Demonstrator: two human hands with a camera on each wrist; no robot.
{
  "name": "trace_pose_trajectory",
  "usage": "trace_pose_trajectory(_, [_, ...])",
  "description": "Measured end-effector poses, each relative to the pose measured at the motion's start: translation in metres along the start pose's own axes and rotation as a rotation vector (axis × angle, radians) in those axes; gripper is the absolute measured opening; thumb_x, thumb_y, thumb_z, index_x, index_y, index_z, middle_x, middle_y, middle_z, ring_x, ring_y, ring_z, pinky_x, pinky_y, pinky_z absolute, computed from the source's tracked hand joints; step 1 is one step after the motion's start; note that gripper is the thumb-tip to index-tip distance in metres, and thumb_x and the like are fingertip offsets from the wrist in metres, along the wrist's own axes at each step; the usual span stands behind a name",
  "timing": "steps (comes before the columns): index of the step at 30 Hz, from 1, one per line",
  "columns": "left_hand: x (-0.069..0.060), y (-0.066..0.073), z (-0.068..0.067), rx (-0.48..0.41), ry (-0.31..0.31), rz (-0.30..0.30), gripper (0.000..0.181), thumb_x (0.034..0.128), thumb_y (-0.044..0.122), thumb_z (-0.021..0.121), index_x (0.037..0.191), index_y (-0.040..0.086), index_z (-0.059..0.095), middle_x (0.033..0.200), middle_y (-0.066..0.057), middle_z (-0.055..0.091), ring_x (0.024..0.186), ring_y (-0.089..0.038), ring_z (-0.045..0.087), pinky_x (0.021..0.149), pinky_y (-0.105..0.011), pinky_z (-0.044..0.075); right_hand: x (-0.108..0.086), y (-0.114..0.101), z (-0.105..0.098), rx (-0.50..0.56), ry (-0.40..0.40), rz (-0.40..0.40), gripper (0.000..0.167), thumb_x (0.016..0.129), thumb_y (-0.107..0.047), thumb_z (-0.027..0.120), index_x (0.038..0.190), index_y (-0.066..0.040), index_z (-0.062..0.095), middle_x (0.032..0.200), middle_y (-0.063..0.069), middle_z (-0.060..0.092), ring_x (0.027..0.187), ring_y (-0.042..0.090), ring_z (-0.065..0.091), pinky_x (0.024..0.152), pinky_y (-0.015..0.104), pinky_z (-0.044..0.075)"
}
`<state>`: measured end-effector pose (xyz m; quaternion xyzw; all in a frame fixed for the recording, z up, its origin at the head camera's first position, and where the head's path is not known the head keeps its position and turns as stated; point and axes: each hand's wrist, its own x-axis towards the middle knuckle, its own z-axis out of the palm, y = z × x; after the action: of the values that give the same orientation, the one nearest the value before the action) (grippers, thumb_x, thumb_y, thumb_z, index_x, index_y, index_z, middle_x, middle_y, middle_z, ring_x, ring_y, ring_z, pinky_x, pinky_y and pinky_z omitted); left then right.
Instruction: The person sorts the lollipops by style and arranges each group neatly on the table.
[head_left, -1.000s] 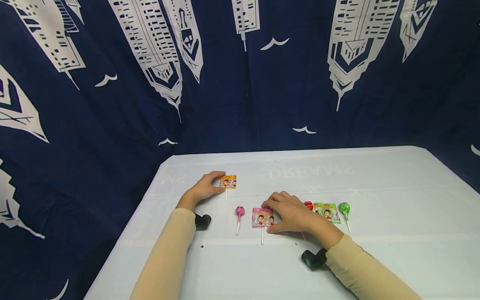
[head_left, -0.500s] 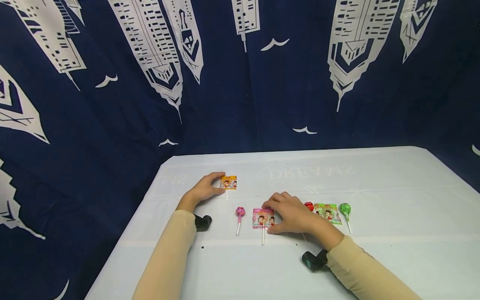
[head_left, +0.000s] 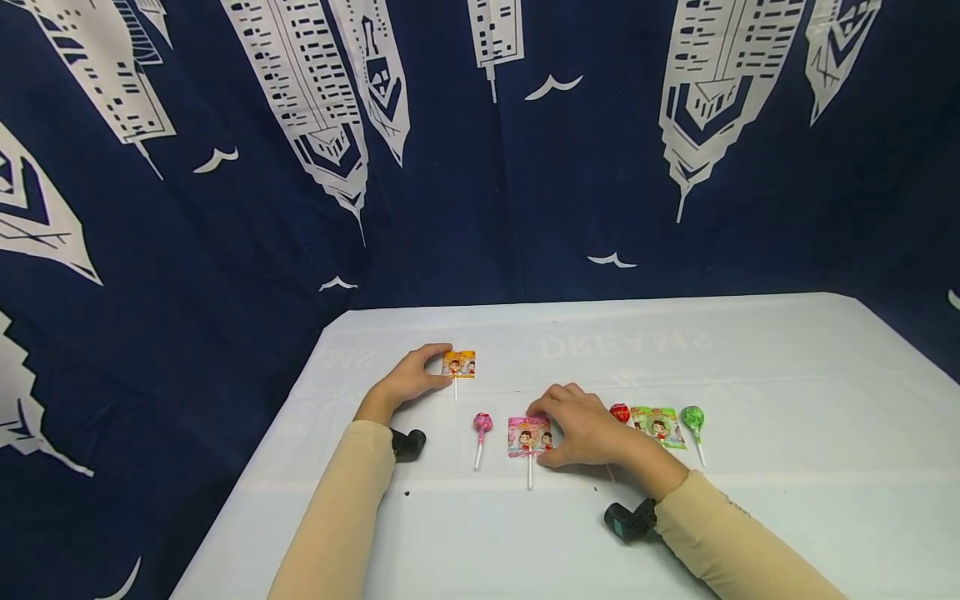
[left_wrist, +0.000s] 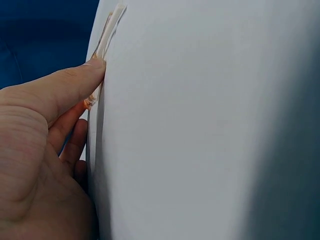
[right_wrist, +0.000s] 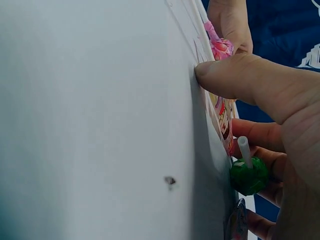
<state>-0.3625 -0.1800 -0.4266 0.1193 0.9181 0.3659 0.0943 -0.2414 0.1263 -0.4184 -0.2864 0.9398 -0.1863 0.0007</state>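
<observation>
In the head view my left hand grips the left edge of an orange-wrapped lollipop packet between thumb and forefinger. The left wrist view shows that thumb over the packet's edge, beside a white stick. My right hand holds a pink packet by its right side, thumb low and forefinger at the top. A round pink lollipop lies between the hands. In the right wrist view a round green lollipop is by my curved right fingers; the palm hides part of the head view there.
Right of my right hand lie a round red lollipop, a green packet and a round green lollipop. Small dark specks mark the white table. A dark blue patterned cloth hangs behind it.
</observation>
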Motion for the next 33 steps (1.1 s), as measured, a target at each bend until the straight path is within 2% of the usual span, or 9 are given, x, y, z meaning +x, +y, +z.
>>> trace_pose_trajectory(9, [0.001,-0.003,0.0,-0.021,-0.008,0.006,0.066,0.0895,0.016,0.073,0.15,0.019,0.046,0.161,-0.008,0.038,0.153,-0.031,0.026,0.126,-0.05,0.02,0.002,0.001,0.0,0.019,0.019,-0.009,0.056,0.071,-0.035,0.084,0.119,-0.014,0.065,0.115,0.0,0.059,0.11,0.021,0.05,0.087,0.044,0.045])
trace_pose_trajectory(16, [0.0,-0.005,-0.002,-0.019,-0.001,0.014,0.066,0.0891,0.016,0.074,0.149,0.018,0.047,0.16,-0.008,0.039,0.153,-0.03,0.027,0.126,-0.049,0.019,0.007,0.003,-0.009,0.107,0.056,-0.025,0.058,0.072,-0.029,0.083,0.123,-0.011,0.063,0.118,0.002,0.058,0.11,0.022,0.052,0.097,0.045,0.048])
trace_pose_trajectory(22, [-0.003,-0.001,-0.002,-0.02,-0.005,0.019,0.066,0.0897,0.016,0.073,0.15,0.018,0.046,0.16,-0.008,0.038,0.153,-0.031,0.027,0.126,-0.05,0.02,0.013,0.008,-0.019,0.127,0.057,-0.028,0.059,0.075,-0.029,0.083,0.126,-0.009,0.061,0.122,0.006,0.058,0.113,0.025,0.052,0.099,0.047,0.048])
trace_pose_trajectory(33, [0.001,-0.001,0.0,-0.009,-0.004,0.009,0.066,0.0896,0.016,0.074,0.15,0.019,0.046,0.16,-0.007,0.038,0.153,-0.029,0.027,0.126,-0.049,0.02,0.044,0.017,-0.028,0.138,0.053,0.014,0.061,0.077,-0.028,0.082,0.129,-0.005,0.06,0.124,0.013,0.057,0.114,0.029,0.052,0.101,0.049,0.047])
